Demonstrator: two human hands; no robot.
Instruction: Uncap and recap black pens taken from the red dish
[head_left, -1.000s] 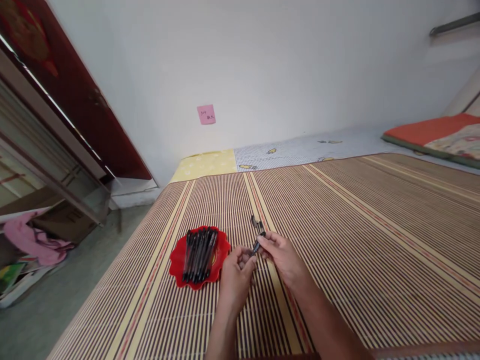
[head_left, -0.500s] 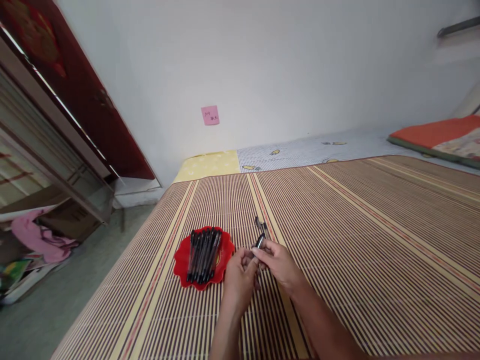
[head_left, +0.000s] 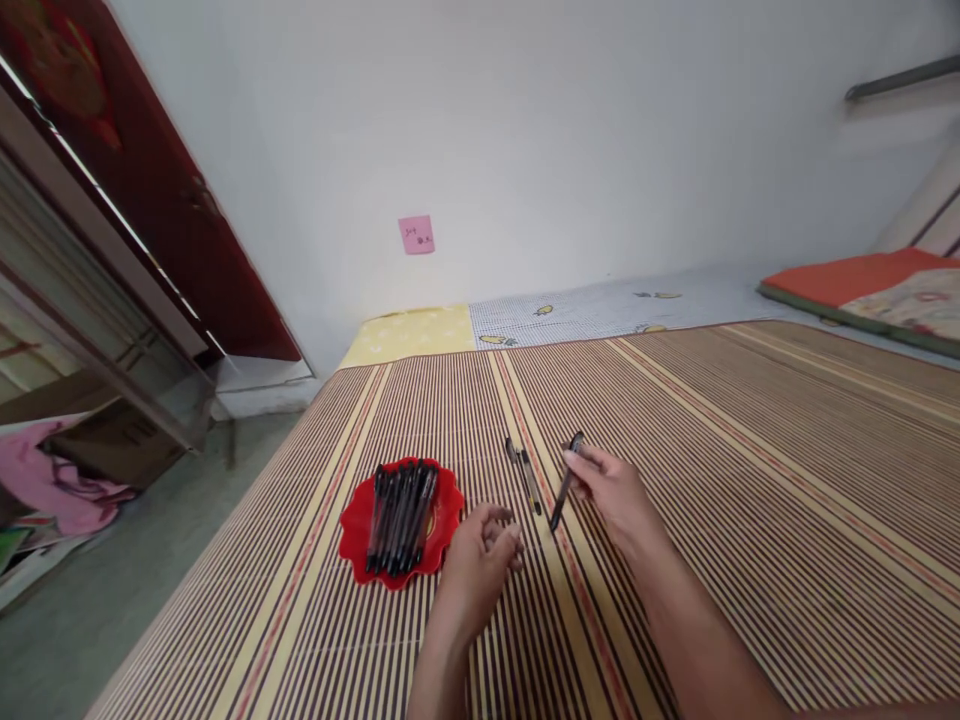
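My right hand [head_left: 609,490] pinches a dark pen [head_left: 564,490] near its upper end, the lower tip slanting down to the left just over the mat. My left hand [head_left: 480,560] holds nothing; its fingers are loosely curved and apart, close to the right rim of a red scalloped dish [head_left: 352,535]. Several black pens [head_left: 401,520] lie side by side in that dish. Between and beyond my hands, another pen [head_left: 531,485] rests on the striped mat. A short black piece that looks like a cap [head_left: 511,450] lies by its far end.
The striped mat [head_left: 712,480] covers the bed, with patterned cloth [head_left: 585,308] along the wall. A folded orange quilt [head_left: 840,280] sits at the far right. On the wall is a pink note [head_left: 416,235]. At left, the bed edge drops to the floor [head_left: 217,480].
My hands were together around a pen; now they are apart. The right hand has moved right with the pen, while the left has let go and stays near the dish.
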